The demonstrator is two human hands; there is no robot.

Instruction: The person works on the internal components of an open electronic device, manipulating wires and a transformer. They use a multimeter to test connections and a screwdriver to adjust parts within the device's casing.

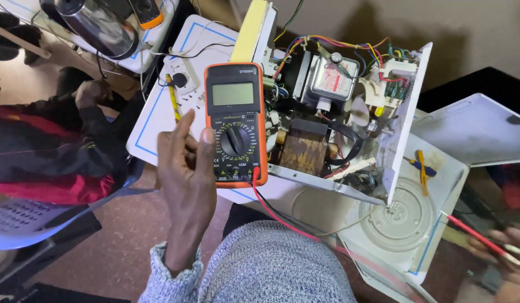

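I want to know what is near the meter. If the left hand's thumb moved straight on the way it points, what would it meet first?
The left hand has its thumb at the edge of the orange multimeter, pointing up and right. Going on, it would probably meet the black dial first, though depth is hard to judge.

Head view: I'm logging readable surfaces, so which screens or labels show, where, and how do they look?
Multimeter screen: centre, grey-green rectangle, blank, in an orange-edged black case by the left hand.
Magnetron label: upper centre, white sticker with pink print on a metal box.
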